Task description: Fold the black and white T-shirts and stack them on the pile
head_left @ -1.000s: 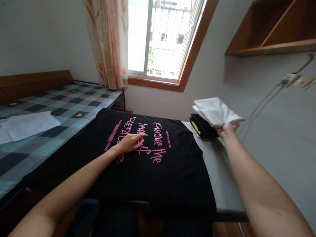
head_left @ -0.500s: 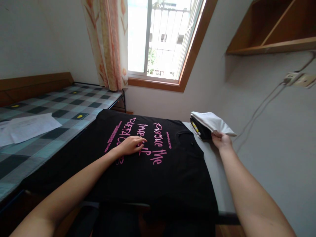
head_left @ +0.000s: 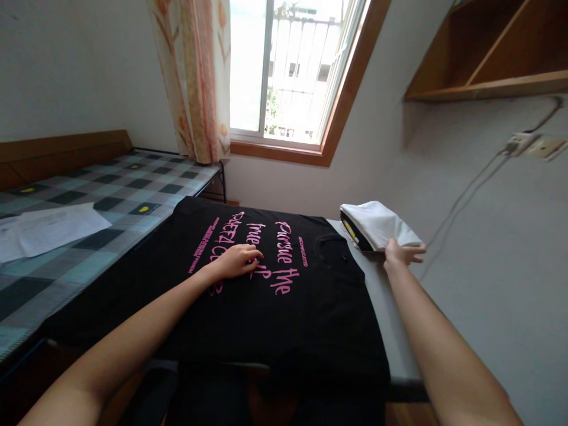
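A black T-shirt [head_left: 319,319] with pink lettering is spread flat over the table. My left hand [head_left: 237,260] lies on the lettering, palm down, with its fingers loosely stretched out and nothing held. At the table's far right, a folded white cloth [head_left: 379,222] lies on top of a folded black garment [head_left: 357,235] with yellow and white marks. My right hand [head_left: 402,254] is at the near right corner of this pile, its thumb against the white cloth and its fingers spread apart to the right.
A bed with a checked cover [head_left: 110,189] stands at the left, with papers [head_left: 57,228] on it. The light table top [head_left: 399,337] shows along the right side. A wooden shelf [head_left: 483,89] and a socket [head_left: 519,142] with cables are on the right wall.
The white cloth's near corner has come down over the black garment. My right hand's fingers have spread from their hold on that corner. My left hand has stayed in place.
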A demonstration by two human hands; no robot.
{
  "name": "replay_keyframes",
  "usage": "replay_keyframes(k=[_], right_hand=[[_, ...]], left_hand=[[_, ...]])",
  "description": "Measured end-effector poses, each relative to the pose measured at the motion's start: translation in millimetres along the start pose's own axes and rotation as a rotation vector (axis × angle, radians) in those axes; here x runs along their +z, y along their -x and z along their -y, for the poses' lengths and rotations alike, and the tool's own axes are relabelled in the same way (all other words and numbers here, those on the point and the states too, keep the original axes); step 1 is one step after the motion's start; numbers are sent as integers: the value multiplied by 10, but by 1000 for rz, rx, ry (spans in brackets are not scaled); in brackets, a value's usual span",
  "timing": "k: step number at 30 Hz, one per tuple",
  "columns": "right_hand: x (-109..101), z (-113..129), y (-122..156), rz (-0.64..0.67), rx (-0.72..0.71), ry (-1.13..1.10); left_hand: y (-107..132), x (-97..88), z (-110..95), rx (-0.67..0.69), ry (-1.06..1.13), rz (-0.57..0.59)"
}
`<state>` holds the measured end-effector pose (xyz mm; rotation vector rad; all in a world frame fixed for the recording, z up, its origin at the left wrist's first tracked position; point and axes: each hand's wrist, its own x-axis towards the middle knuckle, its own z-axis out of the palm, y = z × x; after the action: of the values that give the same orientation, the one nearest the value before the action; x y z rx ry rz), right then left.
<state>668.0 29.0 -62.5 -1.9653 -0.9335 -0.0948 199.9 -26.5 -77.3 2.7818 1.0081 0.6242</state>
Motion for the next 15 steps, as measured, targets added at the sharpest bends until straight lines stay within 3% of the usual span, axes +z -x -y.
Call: replay_keyframes(k=[2,3,5,7,10,15], right_hand=[[-33,94,93,-89,-40,199],[-40,146,131,-72,-97,232],[-28,247,171,61,-317,327],[10,331,155,190,-427,410],[86,409,76,269,-422,439],[214,381,108,198,-382,377]], left_hand=[[0,9,4,5,-6,0],[-1,12,5,6,-9,-1],[-4,14,3,7,-12,0],[-8,9,-4,7,-10,6],[-10,-2,-13,-2,-11,10],[-13,-2,-18,-7,-28,21]])
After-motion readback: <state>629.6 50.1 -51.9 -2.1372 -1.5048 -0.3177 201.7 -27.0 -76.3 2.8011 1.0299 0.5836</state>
